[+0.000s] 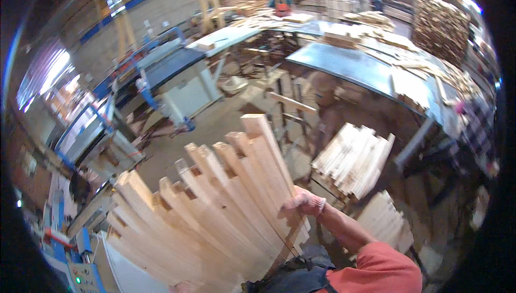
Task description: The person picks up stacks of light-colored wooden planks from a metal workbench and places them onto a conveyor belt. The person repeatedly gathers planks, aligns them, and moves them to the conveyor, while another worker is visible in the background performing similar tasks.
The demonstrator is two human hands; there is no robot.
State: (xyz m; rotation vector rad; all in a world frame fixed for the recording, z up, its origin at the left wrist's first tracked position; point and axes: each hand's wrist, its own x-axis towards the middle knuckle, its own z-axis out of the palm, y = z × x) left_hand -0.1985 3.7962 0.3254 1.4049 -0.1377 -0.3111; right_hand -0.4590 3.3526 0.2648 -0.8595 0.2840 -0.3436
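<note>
Holding right edge of slats (236, 201), right hand (305, 202) is clasping outermost piece; left hand (184, 287) barely showing, hold unclear. Slats are sitting before apron (293, 274), looking stiff, probably heavy together, outer edges suiting grip.

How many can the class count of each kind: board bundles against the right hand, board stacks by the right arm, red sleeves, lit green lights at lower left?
Board bundle against right hand: 1
Board stacks by right arm, upper stack and lower stack: 2
Red sleeve: 1
Green light: 1
Total: 5
</note>
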